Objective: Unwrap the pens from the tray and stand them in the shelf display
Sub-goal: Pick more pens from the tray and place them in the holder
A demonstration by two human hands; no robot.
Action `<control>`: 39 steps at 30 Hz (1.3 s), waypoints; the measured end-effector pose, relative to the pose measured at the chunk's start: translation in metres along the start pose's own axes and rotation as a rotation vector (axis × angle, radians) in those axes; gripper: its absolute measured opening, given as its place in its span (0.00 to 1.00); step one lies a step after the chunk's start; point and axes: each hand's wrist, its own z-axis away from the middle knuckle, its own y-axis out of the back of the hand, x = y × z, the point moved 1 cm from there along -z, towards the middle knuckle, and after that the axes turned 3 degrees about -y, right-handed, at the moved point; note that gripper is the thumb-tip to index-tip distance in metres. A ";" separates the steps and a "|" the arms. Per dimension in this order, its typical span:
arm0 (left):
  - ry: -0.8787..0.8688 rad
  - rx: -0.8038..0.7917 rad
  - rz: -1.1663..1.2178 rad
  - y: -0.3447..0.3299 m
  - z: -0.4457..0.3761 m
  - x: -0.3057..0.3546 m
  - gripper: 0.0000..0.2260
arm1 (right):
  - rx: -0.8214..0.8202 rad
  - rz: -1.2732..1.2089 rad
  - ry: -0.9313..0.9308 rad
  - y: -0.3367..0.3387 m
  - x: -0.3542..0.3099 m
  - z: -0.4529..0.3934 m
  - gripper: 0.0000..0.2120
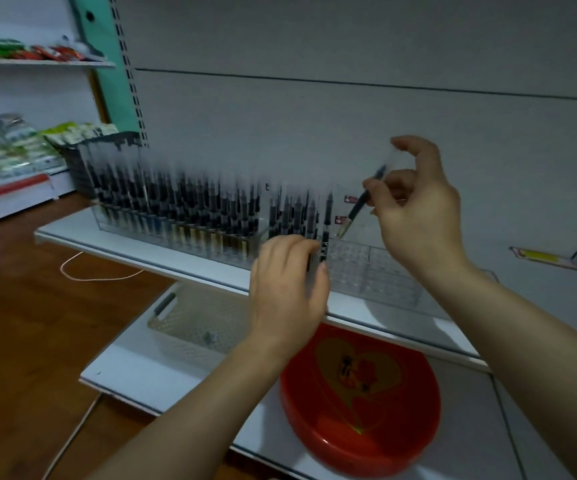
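A clear display rack (pixel 377 271) stands on the middle shelf, its left half packed with several upright dark pens (pixel 176 202). My right hand (pixel 415 206) pinches one dark pen (pixel 358 207), held slanted above the empty slots with its tip pointing down. My left hand (pixel 289 282) grips pens (pixel 323 247) at the rack's front edge, next to the last upright row. A red tray (pixel 363 400) with a gold heart pattern lies on the lower shelf below my hands; no pens show in it.
A clear plastic basket (pixel 197 317) with a dark handle sits on the lower shelf left of the tray. A yellow price tag (pixel 543 256) lies on the shelf at the right. Packaged goods (pixel 13 143) fill the far left shelves. A white cord (pixel 96 275) runs over the wooden floor.
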 end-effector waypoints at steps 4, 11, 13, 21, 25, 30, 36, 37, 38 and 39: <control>-0.032 0.034 0.034 -0.005 -0.001 -0.006 0.13 | -0.054 0.111 0.056 -0.003 0.002 -0.006 0.21; -0.073 0.055 0.091 -0.012 0.006 -0.015 0.12 | -0.201 0.381 0.078 -0.019 0.003 0.005 0.23; -0.075 0.055 0.108 -0.012 0.006 -0.016 0.14 | -0.216 0.412 0.068 -0.021 0.007 0.011 0.24; -0.075 0.016 0.135 -0.008 0.010 -0.015 0.13 | -0.181 0.474 0.058 -0.032 0.000 0.020 0.26; -0.066 -0.019 0.160 -0.004 0.008 -0.014 0.13 | -0.176 0.507 0.071 -0.037 -0.001 0.021 0.28; -0.058 -0.048 0.205 0.009 0.016 -0.008 0.14 | -0.159 0.458 0.037 -0.027 0.000 0.033 0.36; 0.039 -0.056 0.356 0.022 0.034 0.002 0.03 | 0.017 0.327 0.194 -0.014 -0.013 0.072 0.24; 0.060 -0.093 0.393 0.023 0.042 0.002 0.01 | 0.033 0.297 0.229 -0.012 -0.012 0.086 0.21; 0.078 -0.136 0.415 0.022 0.052 0.002 0.03 | 0.040 0.269 0.250 -0.010 -0.009 0.102 0.18; 0.087 -0.178 0.419 0.020 0.063 -0.001 0.04 | 0.037 0.252 0.256 -0.009 -0.003 0.120 0.16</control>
